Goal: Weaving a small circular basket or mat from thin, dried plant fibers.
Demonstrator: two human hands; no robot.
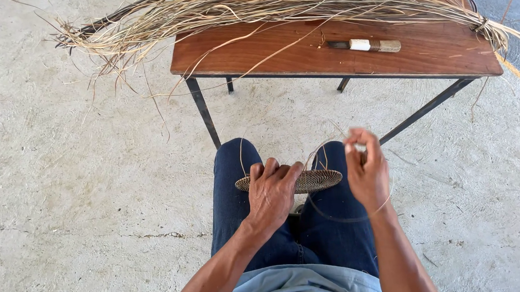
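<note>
At frame centre, the left hand clamps palm-down over the flat woven disc; the right hand, raised beside it, pinches a thin fibre strand.

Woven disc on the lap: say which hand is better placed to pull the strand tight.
Probably the right hand: it already pinches the thin strand above the knee, free to draw away. The left hand grips the woven disc, holding it steady.

A pale, rough concrete floor fills the scene, with a thin crack at the lower left. A brown wooden table on dark metal legs stands ahead in even daylight.
</note>
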